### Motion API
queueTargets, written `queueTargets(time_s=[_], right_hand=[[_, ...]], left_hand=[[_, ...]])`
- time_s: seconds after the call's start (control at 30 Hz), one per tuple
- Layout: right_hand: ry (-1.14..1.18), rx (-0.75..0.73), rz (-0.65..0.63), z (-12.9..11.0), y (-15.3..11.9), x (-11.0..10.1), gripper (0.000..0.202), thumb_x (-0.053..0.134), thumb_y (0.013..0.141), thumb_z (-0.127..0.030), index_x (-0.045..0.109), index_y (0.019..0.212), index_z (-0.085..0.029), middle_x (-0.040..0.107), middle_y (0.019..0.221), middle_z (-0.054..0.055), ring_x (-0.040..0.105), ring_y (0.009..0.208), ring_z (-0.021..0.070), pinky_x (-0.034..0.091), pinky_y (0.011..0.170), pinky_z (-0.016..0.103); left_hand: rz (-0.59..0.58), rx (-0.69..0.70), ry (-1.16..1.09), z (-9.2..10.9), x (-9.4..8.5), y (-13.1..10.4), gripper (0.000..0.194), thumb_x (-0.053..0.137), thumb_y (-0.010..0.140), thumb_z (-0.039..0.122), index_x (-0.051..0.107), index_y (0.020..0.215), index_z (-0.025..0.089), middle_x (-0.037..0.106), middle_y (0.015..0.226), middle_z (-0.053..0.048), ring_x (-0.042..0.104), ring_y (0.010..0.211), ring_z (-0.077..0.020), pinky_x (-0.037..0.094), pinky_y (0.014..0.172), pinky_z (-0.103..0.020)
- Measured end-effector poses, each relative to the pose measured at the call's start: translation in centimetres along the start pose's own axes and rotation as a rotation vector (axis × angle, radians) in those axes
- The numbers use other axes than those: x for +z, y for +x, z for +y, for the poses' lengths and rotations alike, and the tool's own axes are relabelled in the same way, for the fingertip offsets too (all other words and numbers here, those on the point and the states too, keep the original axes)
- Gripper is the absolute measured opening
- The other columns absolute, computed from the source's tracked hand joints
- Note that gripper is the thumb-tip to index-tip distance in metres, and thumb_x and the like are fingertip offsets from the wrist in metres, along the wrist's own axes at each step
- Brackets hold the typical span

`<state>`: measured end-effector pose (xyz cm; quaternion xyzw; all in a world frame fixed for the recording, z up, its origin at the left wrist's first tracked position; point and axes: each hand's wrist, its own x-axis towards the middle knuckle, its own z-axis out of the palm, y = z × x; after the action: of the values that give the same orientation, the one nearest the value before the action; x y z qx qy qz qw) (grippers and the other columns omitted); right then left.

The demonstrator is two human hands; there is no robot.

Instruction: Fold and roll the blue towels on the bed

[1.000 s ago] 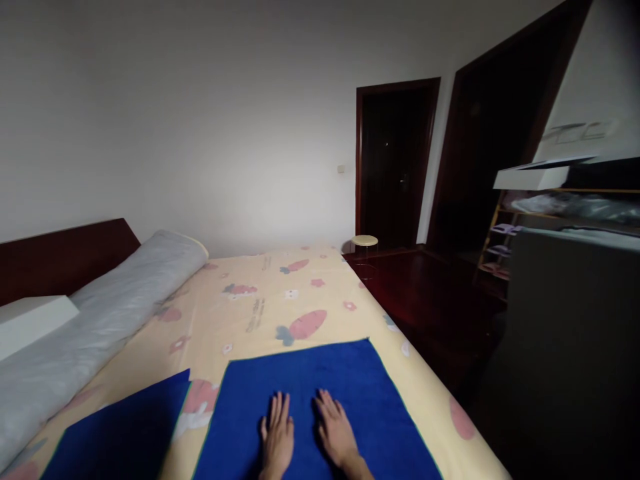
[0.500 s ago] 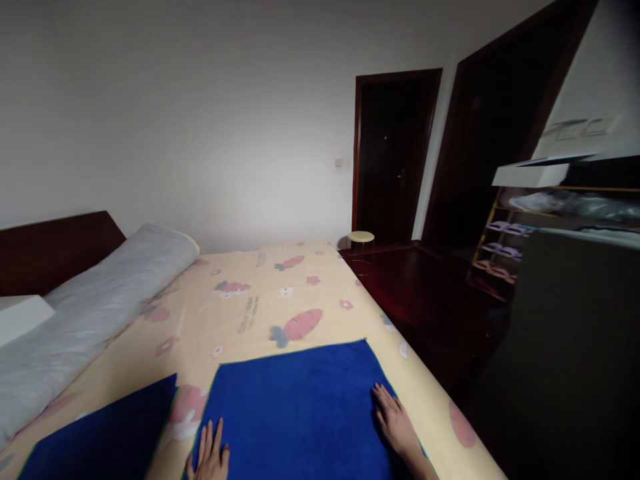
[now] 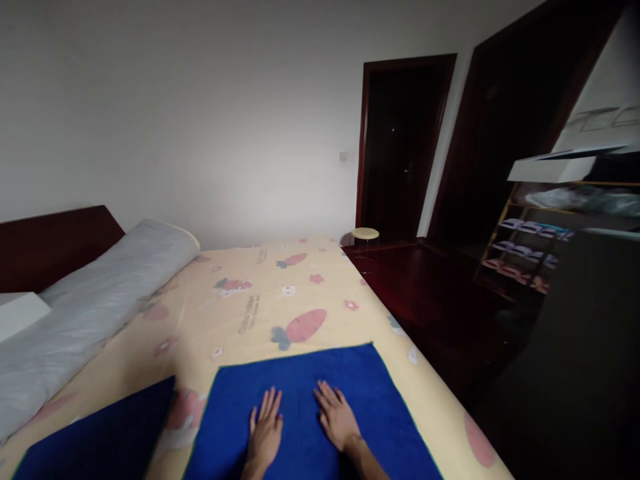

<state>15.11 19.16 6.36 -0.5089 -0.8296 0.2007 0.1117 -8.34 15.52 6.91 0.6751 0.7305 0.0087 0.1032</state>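
Observation:
A blue cloth (image 3: 295, 367) with a thin green edge lies spread out on the bed (image 3: 250, 280), which has a pale yellow sheet with a carrot and flower print. My left hand (image 3: 266, 427) rests palm down on the cloth, left of its middle, fingers stretched out. Flat on the same cloth, a little to the right, is my right hand (image 3: 337, 415), its fingers extended too. Neither hand grips anything. To the left lies a second dark blue cloth (image 3: 105, 433), apart from both hands.
A grey rolled quilt (image 3: 110, 287) lies along the dark headboard (image 3: 55, 240), beside a white box (image 3: 20, 313). Past the bed's right edge stand a round stool (image 3: 365, 233), a shoe rack (image 3: 530, 227) and a dark upright panel (image 3: 585, 360). A dark door (image 3: 400, 160) is behind.
Both hands have moved inward from the cloth's left and right edges toward its middle, and the left hand is farther forward. The view has shifted slightly. The cloth stays spread.

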Motion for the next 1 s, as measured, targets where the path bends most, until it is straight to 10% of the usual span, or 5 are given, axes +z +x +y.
queueTargets(time_s=[0.17, 0.27, 0.7, 0.83, 1.0], right_hand=[[-0.183, 0.311, 0.168, 10.8, -3.4, -3.4, 0.057, 0.03, 0.094, -0.037, 0.037, 0.148, -0.019, 0.028, 0.156, 0.007, 0.024, 0.145, 0.0216, 0.019, 0.118, 0.047], [-0.22, 0.331, 0.238, 13.7, -4.5, -3.3, 0.056, 0.03, 0.095, -0.04, 0.038, 0.147, -0.021, 0.032, 0.155, 0.006, 0.026, 0.144, 0.022, 0.024, 0.117, 0.047], [0.02, -0.196, 0.009, -3.0, 3.6, 0.9, 0.065, 0.038, 0.091, -0.025, 0.019, 0.153, -0.028, 0.014, 0.16, 0.001, 0.015, 0.148, 0.0202, 0.015, 0.12, 0.044], [0.025, -0.212, -0.051, -0.4, 4.2, 0.3, 0.058, 0.038, 0.095, -0.036, 0.025, 0.151, -0.032, 0.019, 0.159, 0.002, 0.019, 0.147, 0.0207, 0.015, 0.12, 0.046], [-0.099, 0.073, 0.047, 7.9, 4.0, -2.7, 0.058, 0.027, 0.097, -0.055, 0.03, 0.149, -0.029, 0.023, 0.159, 0.004, 0.02, 0.146, 0.0217, 0.017, 0.118, 0.048]], left_hand=[[0.175, -0.233, 0.244, -11.0, 0.3, -1.4, 0.055, 0.024, 0.095, 0.035, 0.03, 0.148, 0.028, 0.026, 0.159, 0.0, 0.025, 0.146, -0.0161, 0.02, 0.119, -0.041], [0.221, -0.202, 0.275, -13.6, 0.1, -1.8, 0.055, 0.025, 0.094, 0.032, 0.032, 0.148, 0.026, 0.029, 0.158, 0.0, 0.026, 0.146, -0.015, 0.021, 0.119, -0.037], [-0.003, 0.181, -0.098, 3.9, 0.6, 3.6, 0.067, 0.026, 0.085, 0.011, 0.019, 0.151, 0.02, 0.015, 0.161, 0.002, 0.014, 0.149, -0.014, 0.014, 0.124, -0.037], [0.024, 0.172, -0.053, 1.6, 0.6, 4.9, 0.057, 0.022, 0.093, 0.024, 0.021, 0.151, 0.027, 0.017, 0.16, 0.003, 0.017, 0.148, -0.016, 0.015, 0.124, -0.044], [0.106, -0.061, 0.057, -6.8, -0.5, 5.9, 0.055, 0.019, 0.096, 0.038, 0.023, 0.15, 0.028, 0.019, 0.16, 0.001, 0.019, 0.148, -0.0178, 0.016, 0.122, -0.048]])
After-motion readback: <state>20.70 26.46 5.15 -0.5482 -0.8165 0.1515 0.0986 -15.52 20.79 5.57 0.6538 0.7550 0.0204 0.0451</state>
